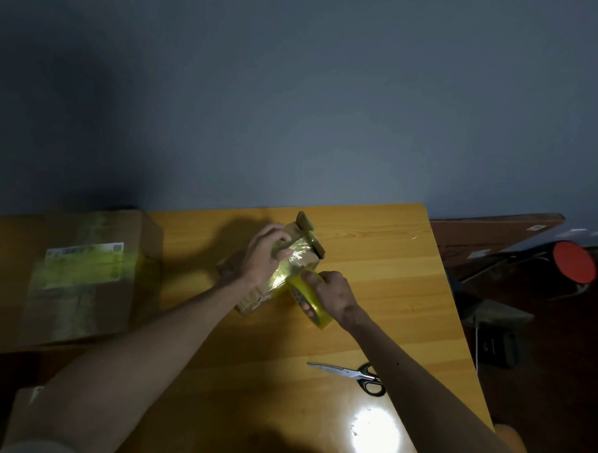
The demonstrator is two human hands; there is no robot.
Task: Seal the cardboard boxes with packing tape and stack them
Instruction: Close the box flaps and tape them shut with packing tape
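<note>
Small box (253, 301): my left hand (267, 254) grips it steady so my right hand (334, 296), clasping tape roll (313, 304), can pull tape taut.

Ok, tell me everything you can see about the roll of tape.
The roll of tape is yellowish, see-through packing tape, standing tilted on edge at the near right corner of the small cardboard box on the wooden table. The right hand grips it, thumb on the rim, one finger seemingly inside the core. A shiny strip runs from it over the box top, which the left hand holds.
</note>
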